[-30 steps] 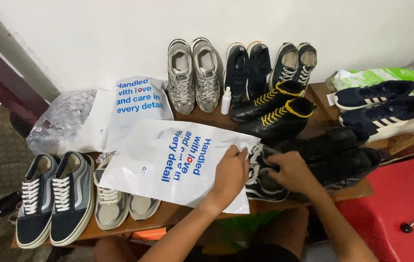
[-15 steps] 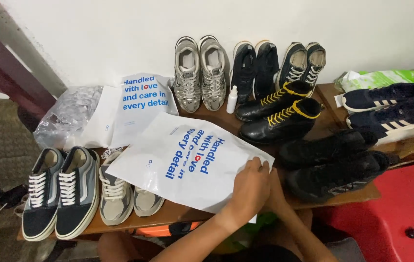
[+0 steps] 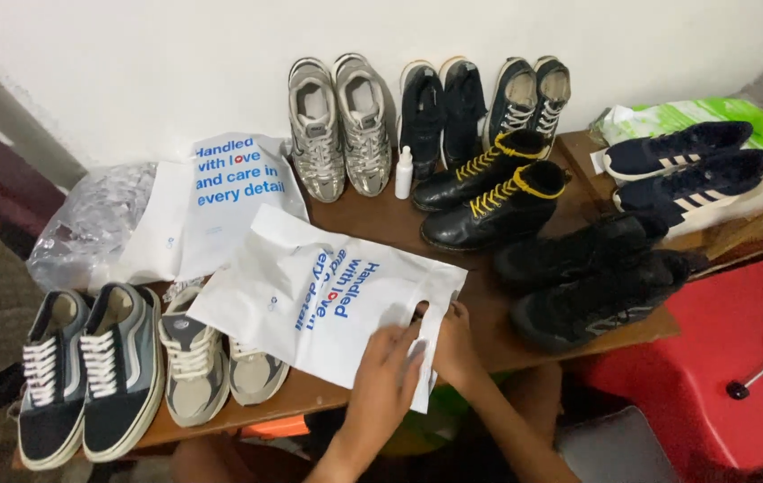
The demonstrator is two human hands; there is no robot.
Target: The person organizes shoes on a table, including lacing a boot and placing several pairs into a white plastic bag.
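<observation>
On the wooden table [image 3: 381, 210], left hand [image 3: 388, 371] and right hand [image 3: 453, 344] pinch a glossy white plastic bag [image 3: 328, 300].

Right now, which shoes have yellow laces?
The black boots in the middle of the wooden table, beside the small white bottle. Only they have yellow laces and yellow collar trim; the other pairs show white, grey or dark laces.
</observation>
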